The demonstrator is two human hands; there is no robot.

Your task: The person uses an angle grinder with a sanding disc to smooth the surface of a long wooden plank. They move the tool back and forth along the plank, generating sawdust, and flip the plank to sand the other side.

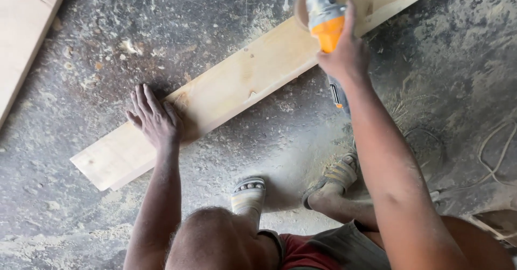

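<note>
Second board (24,30): pale planed wood, flat on the floor at the far left, only partly in frame and well apart from your hands.
Floor (86,60): dark, rough concrete, dusted with pale sawdust and scattered wood chips.
Plank (237,81): long, straight, light softwood with faint grain and small knots; it lies flat on the floor, running diagonally from lower left to upper right, square-cut at its near end.
Left hand (153,120): your palm presses flat on the plank near its lower-left end, fingers spread wide and straight, gripping nothing.
Sandals (249,193): dusty strapped sandals on both feet, planted on the floor just below the plank.
Sander (323,19): handheld power tool with a grey metal head, orange plastic body and round disc; the disc rests on the plank's top face toward its upper-right end.
Right hand (344,54): your fingers are closed around the sander's orange body.
Cord (498,151): thin, pale, looped loosely on the floor at the far right.
</note>
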